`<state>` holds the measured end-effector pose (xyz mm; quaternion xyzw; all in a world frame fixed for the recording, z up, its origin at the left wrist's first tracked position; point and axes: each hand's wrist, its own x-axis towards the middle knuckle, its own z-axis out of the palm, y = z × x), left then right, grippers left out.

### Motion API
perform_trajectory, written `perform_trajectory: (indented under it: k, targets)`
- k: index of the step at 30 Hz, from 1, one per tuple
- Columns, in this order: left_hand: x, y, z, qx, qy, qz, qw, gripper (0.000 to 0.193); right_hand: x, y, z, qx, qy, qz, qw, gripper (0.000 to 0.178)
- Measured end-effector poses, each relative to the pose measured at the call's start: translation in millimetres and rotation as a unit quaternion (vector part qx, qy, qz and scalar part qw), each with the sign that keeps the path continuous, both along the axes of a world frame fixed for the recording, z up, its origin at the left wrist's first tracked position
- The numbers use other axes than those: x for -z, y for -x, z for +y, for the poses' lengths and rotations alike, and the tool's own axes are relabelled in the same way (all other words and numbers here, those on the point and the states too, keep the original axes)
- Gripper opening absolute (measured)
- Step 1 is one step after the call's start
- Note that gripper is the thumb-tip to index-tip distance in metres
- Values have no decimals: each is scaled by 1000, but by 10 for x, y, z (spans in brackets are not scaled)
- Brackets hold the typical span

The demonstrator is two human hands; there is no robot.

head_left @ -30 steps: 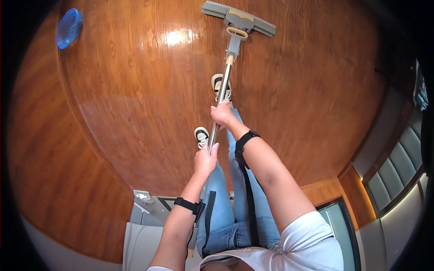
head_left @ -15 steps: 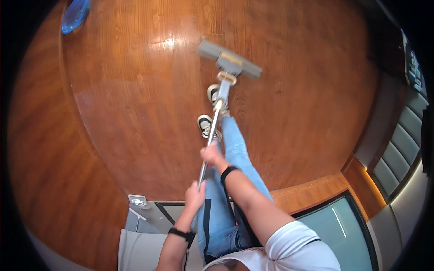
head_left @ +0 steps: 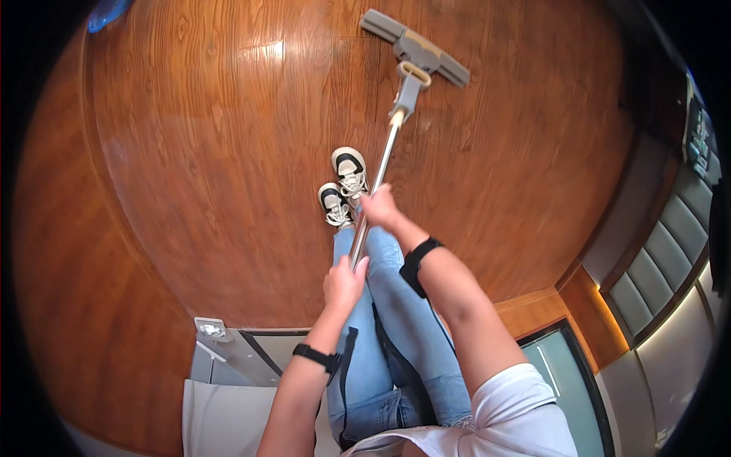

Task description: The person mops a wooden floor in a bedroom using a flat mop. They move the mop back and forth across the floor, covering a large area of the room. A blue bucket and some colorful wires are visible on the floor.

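A flat grey sponge mop (head_left: 417, 50) lies with its wide head on the wooden floor ahead of my feet, slanting down to the right. Its silver pole (head_left: 387, 152) runs back toward my body. Farther up the pole, toward the mop head, my right hand (head_left: 380, 208) is wrapped around it. My left hand (head_left: 345, 283) grips the pole's near end, in front of my thighs. Between the hands a short length of bare pole shows. Both wrists wear black bands.
Brown wood-grain floor (head_left: 228, 190) spreads around my feet in black-and-white shoes (head_left: 350, 170). A blue plastic object (head_left: 109, 14) is cut off at the far left. Grey padded panels (head_left: 655, 274) line the right side. Behind me, a white-covered surface (head_left: 228, 415) stands at lower left.
The mop head has slid forward and slightly right, away from my feet. Both hands have moved forward with the pole, and my shoes now stand closer together.
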<state>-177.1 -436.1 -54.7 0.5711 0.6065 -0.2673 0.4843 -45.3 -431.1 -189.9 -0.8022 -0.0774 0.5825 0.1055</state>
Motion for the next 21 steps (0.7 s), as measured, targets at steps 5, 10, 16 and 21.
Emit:
perform_trajectory:
  k: [5,10,16,21]
  targets:
    - [152,-72,139,-22,10,-10,1000,41,-266,-287,545,113,86,164,976,41]
    - [-153,742,-98,-30,30,39,998,42,58,784,-288,-5,-1,97,995,48]
    - [-1025,1439,-1150,-105,54,105,987,40,-914,1855,-1213,-151,39,111,981,56]
    - [-695,1202,-1120,-173,70,90,978,42,-873,1359,-709,-147,98,140,974,48]
